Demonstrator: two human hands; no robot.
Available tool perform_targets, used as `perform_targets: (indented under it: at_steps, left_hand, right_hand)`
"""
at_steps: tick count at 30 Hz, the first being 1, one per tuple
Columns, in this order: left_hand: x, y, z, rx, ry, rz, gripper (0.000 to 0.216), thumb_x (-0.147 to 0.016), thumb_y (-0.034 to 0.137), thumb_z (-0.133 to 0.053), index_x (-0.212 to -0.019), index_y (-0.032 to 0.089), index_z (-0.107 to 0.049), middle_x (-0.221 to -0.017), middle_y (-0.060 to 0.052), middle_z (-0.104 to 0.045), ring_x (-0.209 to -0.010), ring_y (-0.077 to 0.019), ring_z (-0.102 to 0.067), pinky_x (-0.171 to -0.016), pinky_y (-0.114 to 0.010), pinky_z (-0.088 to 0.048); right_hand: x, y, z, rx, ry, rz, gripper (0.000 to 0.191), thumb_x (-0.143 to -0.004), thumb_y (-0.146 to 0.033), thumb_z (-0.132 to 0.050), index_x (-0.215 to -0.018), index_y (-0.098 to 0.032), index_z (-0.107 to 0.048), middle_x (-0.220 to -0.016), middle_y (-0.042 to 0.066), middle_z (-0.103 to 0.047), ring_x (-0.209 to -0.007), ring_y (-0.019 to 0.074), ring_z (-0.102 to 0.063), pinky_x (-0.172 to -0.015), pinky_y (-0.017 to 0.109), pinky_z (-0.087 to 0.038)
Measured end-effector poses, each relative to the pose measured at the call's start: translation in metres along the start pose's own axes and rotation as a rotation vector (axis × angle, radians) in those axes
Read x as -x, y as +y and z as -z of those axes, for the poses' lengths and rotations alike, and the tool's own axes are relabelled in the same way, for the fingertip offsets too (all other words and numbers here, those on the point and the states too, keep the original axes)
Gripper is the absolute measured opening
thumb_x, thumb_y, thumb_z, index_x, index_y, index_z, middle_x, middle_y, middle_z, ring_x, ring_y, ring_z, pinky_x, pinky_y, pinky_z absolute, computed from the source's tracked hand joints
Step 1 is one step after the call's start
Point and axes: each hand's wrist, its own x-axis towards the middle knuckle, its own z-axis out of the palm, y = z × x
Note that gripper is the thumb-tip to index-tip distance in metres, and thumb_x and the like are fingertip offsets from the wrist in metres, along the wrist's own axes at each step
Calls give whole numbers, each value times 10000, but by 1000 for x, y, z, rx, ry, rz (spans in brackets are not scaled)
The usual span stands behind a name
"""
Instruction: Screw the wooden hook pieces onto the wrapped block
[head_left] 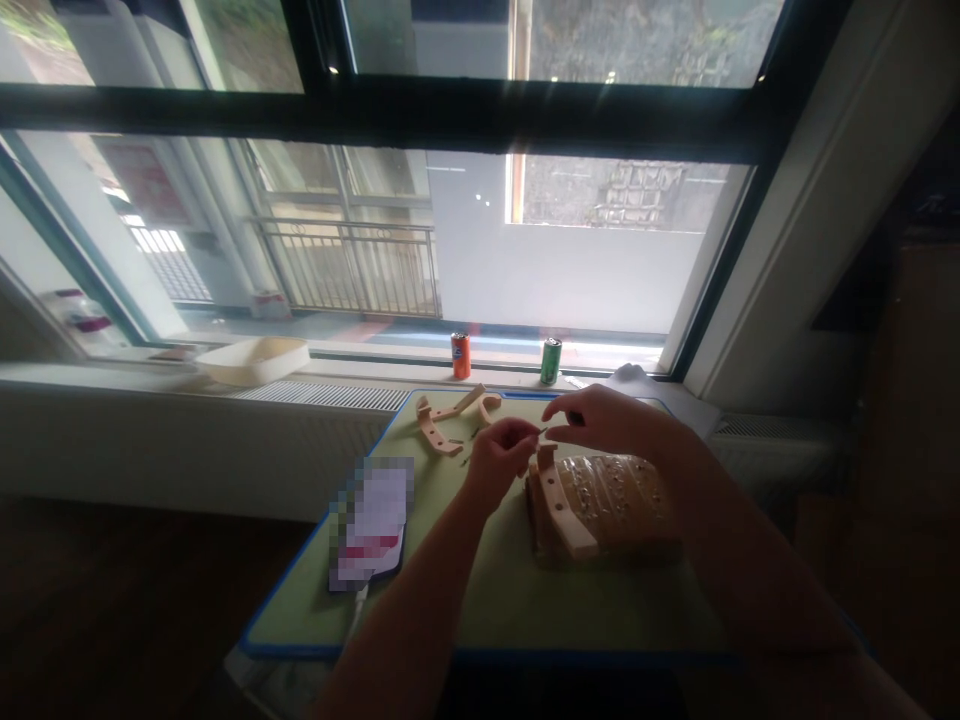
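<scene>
My left hand [504, 460] is closed in a pinch over the green-topped table. A tiny thing seems to stick out at its fingertips, too small to name. Just to its right, my right hand [604, 420] holds its thumb and forefinger apart, with nothing plain between them. Below both hands, a curved pale wooden piece with dark holes [559, 500] lies on the left end of a brown block wrapped in clear plastic [619, 490]. My right forearm covers the block's right end.
More pale wooden pieces [435, 432] lie at the table's far left, with small dark bits nearby. A phone on a cable [375, 525] rests at left. On the windowsill stand an orange can [460, 356], a green can [551, 361] and a shallow cream tray [255, 360].
</scene>
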Motion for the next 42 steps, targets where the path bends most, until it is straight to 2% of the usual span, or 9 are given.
perform_targets:
  at_steps: [6,12,15,17,22,25,31,36,42]
  left_hand:
    - [2,8,2,206,-117,104,223,-704,318,-676,-741,135,-555,-539,52,-516,-390,-50,-453,-339,-174,-355]
    - [2,14,2,341,-128,108,202,-714,294,-671,-746,119,-576,-601,29,-555,-439,-50,-491,-386,-186,-433]
    - [2,16,5,277,-211,148,242,-695,290,-693,-818,106,-595,-650,10,-584,-470,-59,-522,-411,-188,-446]
    - [4,19,7,207,-313,184,272,-687,294,-702,-847,101,-596,-660,6,-590,-450,-51,-510,-388,-169,-411]
    - [8,25,10,74,-553,268,274,-697,310,-694,-857,95,-637,-621,12,-576,-355,-5,-401,-317,-133,-278]
    - [8,24,11,-10,-622,294,273,-693,317,-698,-848,96,-660,-573,13,-565,-343,-8,-384,-306,-135,-249]
    - [7,20,11,-106,-663,307,269,-691,334,-698,-832,105,-675,-593,-2,-581,-372,-15,-403,-322,-139,-253]
    - [8,21,7,-84,-672,297,258,-691,330,-698,-821,110,-660,-613,2,-588,-386,-11,-397,-352,-145,-270]
    - [7,18,4,-180,-672,230,219,-679,307,-705,-796,124,-681,-647,-2,-612,-504,-43,-481,-481,-170,-367]
  right_hand:
    - [1,-7,-3,-33,-47,121,250,-858,-349,-494,-959,-217,-680,-780,15,-682,-604,100,-549,-558,228,-368]
    - [-3,-1,-4,22,-24,96,217,-818,-318,-554,-951,-211,-688,-762,18,-677,-607,106,-543,-556,229,-353]
    - [-2,-2,-3,36,-8,73,208,-824,-309,-540,-920,-203,-691,-731,17,-669,-582,101,-534,-540,225,-339]
    - [2,-5,0,66,75,59,210,-833,-309,-523,-913,-202,-685,-721,15,-664,-572,100,-526,-535,227,-332]
    - [13,-16,11,85,456,97,242,-875,-284,-450,-897,-176,-666,-782,30,-665,-664,120,-546,-609,246,-363]
    - [18,-19,15,59,555,136,222,-869,-273,-462,-886,-168,-658,-783,28,-662,-668,118,-547,-616,245,-370]
    - [23,-20,19,56,576,155,217,-860,-278,-476,-871,-166,-662,-767,31,-656,-643,116,-541,-605,246,-372]
    - [23,-20,19,72,573,162,226,-862,-279,-469,-853,-161,-662,-714,23,-637,-635,115,-530,-605,248,-369]
    - [17,-15,15,76,569,172,215,-851,-267,-475,-843,-161,-662,-693,17,-628,-607,104,-503,-589,247,-355]
